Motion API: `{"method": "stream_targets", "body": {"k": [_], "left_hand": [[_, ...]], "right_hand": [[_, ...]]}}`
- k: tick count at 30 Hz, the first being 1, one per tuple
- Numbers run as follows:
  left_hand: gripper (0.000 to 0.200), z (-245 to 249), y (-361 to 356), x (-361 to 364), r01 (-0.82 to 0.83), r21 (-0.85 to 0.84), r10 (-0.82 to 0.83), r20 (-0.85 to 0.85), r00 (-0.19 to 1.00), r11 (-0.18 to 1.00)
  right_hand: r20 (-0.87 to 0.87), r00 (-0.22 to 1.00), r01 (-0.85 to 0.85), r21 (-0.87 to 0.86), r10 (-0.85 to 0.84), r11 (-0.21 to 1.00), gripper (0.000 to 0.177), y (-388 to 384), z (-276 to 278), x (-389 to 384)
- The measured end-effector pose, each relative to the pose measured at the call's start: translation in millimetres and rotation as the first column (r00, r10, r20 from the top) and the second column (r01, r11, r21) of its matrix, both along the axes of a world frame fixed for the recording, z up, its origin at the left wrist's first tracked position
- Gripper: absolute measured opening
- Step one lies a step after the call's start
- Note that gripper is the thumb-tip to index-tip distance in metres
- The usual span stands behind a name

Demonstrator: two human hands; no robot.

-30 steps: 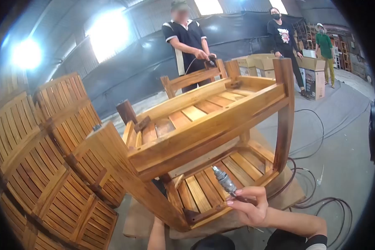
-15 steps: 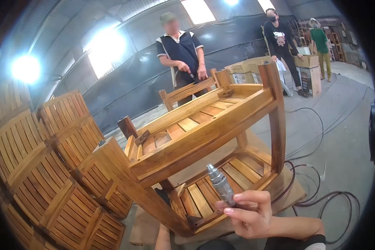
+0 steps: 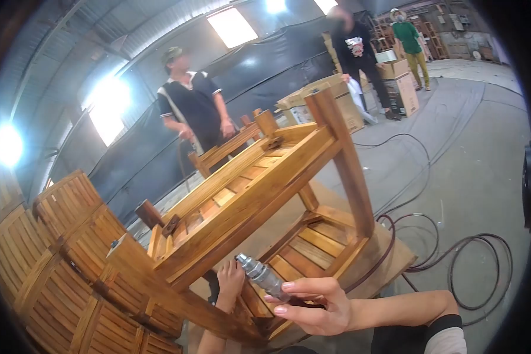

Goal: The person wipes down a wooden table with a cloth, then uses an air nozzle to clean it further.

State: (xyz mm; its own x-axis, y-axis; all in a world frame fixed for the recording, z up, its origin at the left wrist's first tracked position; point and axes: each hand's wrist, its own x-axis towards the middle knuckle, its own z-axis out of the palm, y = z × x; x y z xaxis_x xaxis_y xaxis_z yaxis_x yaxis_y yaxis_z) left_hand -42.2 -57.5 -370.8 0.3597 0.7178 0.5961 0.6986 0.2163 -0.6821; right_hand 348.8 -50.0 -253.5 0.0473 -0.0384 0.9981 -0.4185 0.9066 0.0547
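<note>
Silver, the coupling [image 3: 264, 278] pinched in the right hand [image 3: 321, 307] slanted far-left toward the left hand [image 3: 230, 278], whose grip I couldn't make out.

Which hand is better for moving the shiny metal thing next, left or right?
Right, I think. The right hand holds the metal fitting in its fingers. The left hand is partly behind the wooden frame, and I can't tell whether it holds anything.
</note>
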Motion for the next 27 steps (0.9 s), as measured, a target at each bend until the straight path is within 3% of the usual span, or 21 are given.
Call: {"method": "stream_targets", "body": {"k": [3,4,6,8,12,18,27], "left_hand": [[0.016,-39,30,-23,-0.347,-0.249,0.394,0.171,0.903,0.904],[0.017,-83,40,-72,-0.302,-0.186,0.347,0.315,0.883,0.935],[0.018,-102,63,-87,-0.325,-0.137,0.353,0.394,0.849,0.936],[0.020,-54,26,-24,-0.478,-0.182,0.511,0.275,0.814,0.859],[0.035,-43,6,-3,-0.562,-0.142,0.580,0.180,0.795,0.815],[0.037,-12,-12,31,-0.514,-0.364,0.621,0.301,0.724,0.777],[0.031,-9,-17,38,-0.481,-0.340,0.581,0.322,0.748,0.808]], "right_hand": [[-0.003,0.999,0.040,0.034,-0.040,0.999,0.025,7,-2,7],[0.012,0.998,0.061,0.035,-0.062,0.997,0.025,8,-2,12],[-0.033,0.996,0.078,0.019,-0.078,0.997,0.026,13,1,15],[-0.021,0.998,0.066,-0.015,-0.066,0.998,0.029,16,-3,17],[-0.002,0.994,0.113,-0.022,-0.113,0.993,0.030,22,6,26],[0.029,0.996,0.082,-0.033,-0.081,0.996,0.030,27,5,27],[0.024,0.997,0.075,-0.053,-0.073,0.996,0.029,32,3,28]]}}
